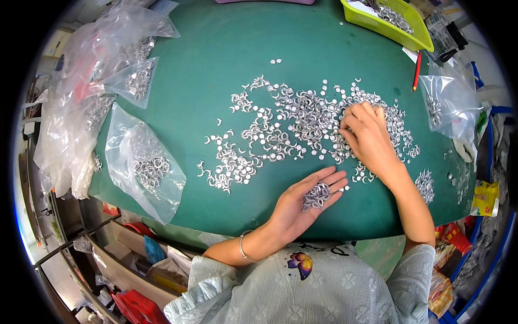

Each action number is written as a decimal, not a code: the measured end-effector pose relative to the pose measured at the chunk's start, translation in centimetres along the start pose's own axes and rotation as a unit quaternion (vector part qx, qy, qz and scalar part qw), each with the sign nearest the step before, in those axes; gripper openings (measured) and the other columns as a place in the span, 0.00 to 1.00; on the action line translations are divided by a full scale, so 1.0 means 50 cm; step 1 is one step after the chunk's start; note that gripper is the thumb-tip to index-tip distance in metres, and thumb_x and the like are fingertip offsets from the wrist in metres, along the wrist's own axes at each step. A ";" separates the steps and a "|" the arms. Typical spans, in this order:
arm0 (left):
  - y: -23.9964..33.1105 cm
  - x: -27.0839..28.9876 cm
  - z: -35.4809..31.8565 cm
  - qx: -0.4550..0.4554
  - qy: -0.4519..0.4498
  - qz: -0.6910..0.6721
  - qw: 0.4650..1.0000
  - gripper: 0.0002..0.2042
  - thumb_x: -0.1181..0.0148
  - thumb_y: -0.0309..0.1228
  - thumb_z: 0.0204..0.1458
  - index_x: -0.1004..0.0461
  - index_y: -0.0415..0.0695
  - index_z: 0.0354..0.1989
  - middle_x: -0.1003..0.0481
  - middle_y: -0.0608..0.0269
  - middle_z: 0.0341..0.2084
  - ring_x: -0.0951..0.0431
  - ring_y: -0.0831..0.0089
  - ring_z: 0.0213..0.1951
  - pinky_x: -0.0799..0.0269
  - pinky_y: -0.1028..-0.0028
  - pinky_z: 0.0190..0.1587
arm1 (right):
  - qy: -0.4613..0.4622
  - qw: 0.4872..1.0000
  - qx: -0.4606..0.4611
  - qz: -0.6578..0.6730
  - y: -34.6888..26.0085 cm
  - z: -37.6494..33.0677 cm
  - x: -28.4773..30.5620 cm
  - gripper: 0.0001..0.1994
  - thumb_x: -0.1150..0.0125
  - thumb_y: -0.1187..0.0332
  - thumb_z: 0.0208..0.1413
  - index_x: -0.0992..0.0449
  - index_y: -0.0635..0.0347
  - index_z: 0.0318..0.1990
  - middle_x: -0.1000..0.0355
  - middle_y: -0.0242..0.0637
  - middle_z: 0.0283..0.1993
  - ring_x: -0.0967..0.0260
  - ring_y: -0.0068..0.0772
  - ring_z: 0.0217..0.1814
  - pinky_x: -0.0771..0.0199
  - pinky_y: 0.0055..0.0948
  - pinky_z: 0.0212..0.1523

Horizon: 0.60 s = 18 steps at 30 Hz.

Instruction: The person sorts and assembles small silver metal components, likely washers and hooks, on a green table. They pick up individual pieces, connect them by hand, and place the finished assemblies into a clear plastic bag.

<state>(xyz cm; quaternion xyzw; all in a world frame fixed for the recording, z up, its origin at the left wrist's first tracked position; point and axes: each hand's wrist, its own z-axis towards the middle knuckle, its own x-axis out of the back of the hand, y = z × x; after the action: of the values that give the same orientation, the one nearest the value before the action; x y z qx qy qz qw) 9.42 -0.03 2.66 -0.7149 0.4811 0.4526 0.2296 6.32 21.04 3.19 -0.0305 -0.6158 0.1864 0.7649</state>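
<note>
Green table [199, 54] buried in silver bits

Left hand [293, 208] is palm-up, fingers loosely spread, with a heap of grey metal pieces [317, 196] sitting on it. Right hand [368, 130] is curled into the scattered pile [310, 116]; can't tell if it's pinching any.

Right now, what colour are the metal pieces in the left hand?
Silver-grey metal pieces rest in the left hand, best seen in head view.

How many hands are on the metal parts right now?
2. The left hand is palm up at the table's near side, cradling small grey parts; the right hand is fingers-down at the scattered heap. No other hand shows.
</note>
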 end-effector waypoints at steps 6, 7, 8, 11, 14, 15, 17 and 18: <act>0.001 0.001 -0.001 -0.019 0.024 -0.015 0.999 0.22 0.57 0.33 0.65 0.42 0.31 0.61 0.37 0.45 0.59 0.36 0.56 0.62 0.45 0.60 0.68 | 0.027 0.995 0.000 0.098 -0.078 -0.034 0.039 0.06 0.34 0.74 0.43 0.26 0.58 0.29 0.31 0.33 0.38 0.35 0.36 0.44 0.42 0.35 0.46; -0.001 0.001 0.000 -0.031 0.048 -0.021 0.998 0.21 0.56 0.34 0.64 0.40 0.31 0.60 0.34 0.46 0.57 0.35 0.56 0.61 0.45 0.60 0.68 | -0.008 0.990 0.030 0.135 -0.088 -0.044 0.041 0.06 0.34 0.74 0.43 0.26 0.58 0.29 0.31 0.33 0.38 0.35 0.36 0.44 0.41 0.35 0.46; -0.003 0.001 0.001 -0.043 0.072 -0.028 0.996 0.20 0.56 0.34 0.64 0.38 0.31 0.59 0.32 0.48 0.55 0.34 0.57 0.60 0.45 0.60 0.68 | -0.044 0.982 0.060 0.172 -0.096 -0.052 0.042 0.06 0.34 0.74 0.43 0.26 0.57 0.30 0.31 0.33 0.38 0.34 0.36 0.44 0.40 0.35 0.46; -0.007 0.008 0.001 -0.036 0.102 -0.054 0.993 0.16 0.54 0.34 0.64 0.32 0.34 0.52 0.27 0.57 0.40 0.27 0.64 0.47 0.34 0.65 0.58 | -0.022 0.975 0.000 0.219 -0.064 -0.051 0.044 0.04 0.37 0.74 0.47 0.24 0.61 0.31 0.28 0.37 0.40 0.32 0.39 0.45 0.36 0.35 0.46; -0.012 0.040 0.000 -0.005 0.006 -0.097 0.995 0.13 0.52 0.34 0.64 0.31 0.38 0.48 0.33 0.66 0.28 0.33 0.73 0.32 0.33 0.73 0.39 | 0.109 0.980 -0.164 0.022 0.037 -0.036 0.036 0.12 0.41 0.69 0.56 0.25 0.65 0.44 0.28 0.44 0.50 0.34 0.47 0.55 0.40 0.40 0.57; -0.011 0.037 -0.002 0.006 0.006 -0.083 0.997 0.12 0.52 0.34 0.64 0.30 0.38 0.48 0.36 0.67 0.26 0.36 0.75 0.30 0.36 0.75 0.36 | 0.118 0.973 -0.198 -0.022 0.074 -0.047 0.015 0.18 0.43 0.64 0.59 0.29 0.64 0.53 0.32 0.48 0.57 0.40 0.49 0.63 0.47 0.44 0.63; -0.008 0.034 -0.007 0.024 0.007 -0.055 0.998 0.12 0.52 0.34 0.64 0.30 0.39 0.47 0.40 0.69 0.24 0.43 0.77 0.26 0.43 0.77 0.30 | 0.072 0.969 -0.229 -0.060 0.104 -0.062 -0.027 0.23 0.44 0.60 0.60 0.33 0.63 0.58 0.38 0.51 0.62 0.47 0.52 0.68 0.51 0.46 0.66; -0.007 0.030 -0.007 0.027 0.001 -0.057 0.998 0.12 0.52 0.34 0.64 0.30 0.39 0.47 0.40 0.69 0.24 0.43 0.78 0.26 0.43 0.77 0.29 | 0.048 0.973 -0.221 -0.046 0.082 -0.065 -0.041 0.26 0.44 0.56 0.59 0.35 0.62 0.61 0.43 0.52 0.66 0.51 0.56 0.70 0.56 0.50 0.68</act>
<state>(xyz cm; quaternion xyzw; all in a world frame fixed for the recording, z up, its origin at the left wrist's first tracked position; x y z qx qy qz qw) 10.08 -0.87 1.51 -0.7353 0.4518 0.4245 0.2738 8.07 24.77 -0.65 -0.1794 -0.6054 0.0090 0.7754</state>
